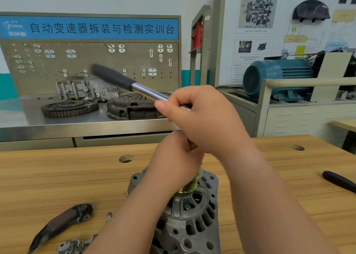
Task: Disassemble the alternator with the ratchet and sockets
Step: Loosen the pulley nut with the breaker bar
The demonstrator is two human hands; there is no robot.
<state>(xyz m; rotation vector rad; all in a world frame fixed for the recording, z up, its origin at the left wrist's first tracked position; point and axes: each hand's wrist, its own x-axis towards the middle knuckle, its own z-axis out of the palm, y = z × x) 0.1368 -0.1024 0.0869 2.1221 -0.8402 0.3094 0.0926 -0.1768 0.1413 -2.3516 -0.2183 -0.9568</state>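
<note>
A single wide-angle view looks from the person's head, forward and down across the pale wooden plank tabletop (57,176). It sits near: the left hand (173,163), the right hand (208,118) and the grey cast-metal alternator (192,224) fill the centre and lower edge, while the steel workbench with its pegboard back (77,122) lies farther ahead.

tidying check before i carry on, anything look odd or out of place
A small loose screw lies on the table beside the brown part, easy to lose. The ratchet is held by its chrome shank, not its black handle.
</note>
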